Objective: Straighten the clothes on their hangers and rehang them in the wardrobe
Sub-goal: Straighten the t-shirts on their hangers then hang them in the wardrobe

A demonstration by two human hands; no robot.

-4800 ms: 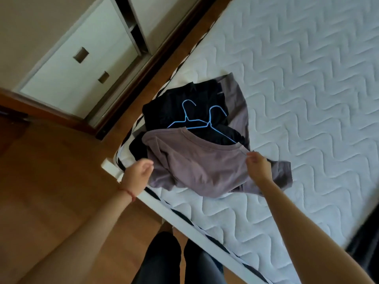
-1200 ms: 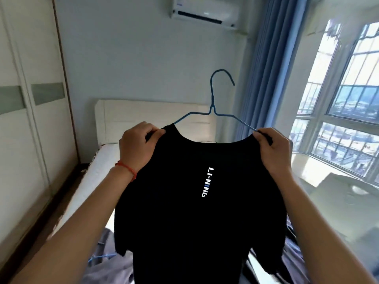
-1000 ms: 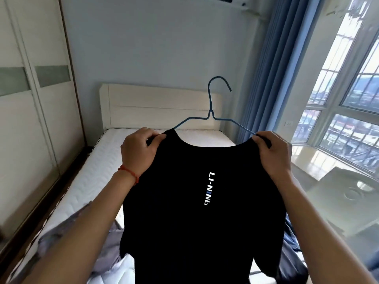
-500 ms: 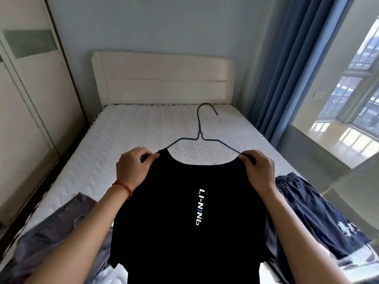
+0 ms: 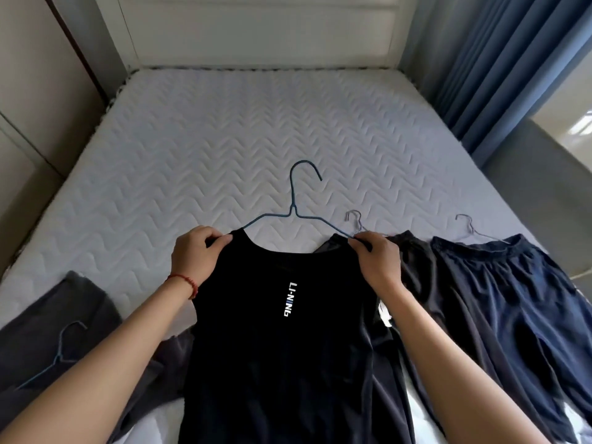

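A black T-shirt (image 5: 288, 363) with white lettering hangs on a blue wire hanger (image 5: 296, 203), held low over the bed. My left hand (image 5: 195, 254) pinches its left shoulder and my right hand (image 5: 374, 261) pinches its right shoulder, over the hanger's arms. The hook points away from me. Dark grey shorts (image 5: 416, 283) and navy shorts (image 5: 512, 302), each on a wire hanger, lie on the mattress to the right. A grey garment (image 5: 64, 322) with a blue hanger (image 5: 61, 350) lies at the left.
The white quilted mattress (image 5: 256, 139) stretches ahead to a cream headboard (image 5: 256, 30). Wardrobe doors (image 5: 28, 91) line the left side. Blue curtains (image 5: 496, 59) hang at the right, with a grey ledge (image 5: 538, 155) below the window.
The view has tilted down from the wall and window to the bed. My hands have lowered the black T-shirt toward the mattress, keeping the same hold on both shoulders.
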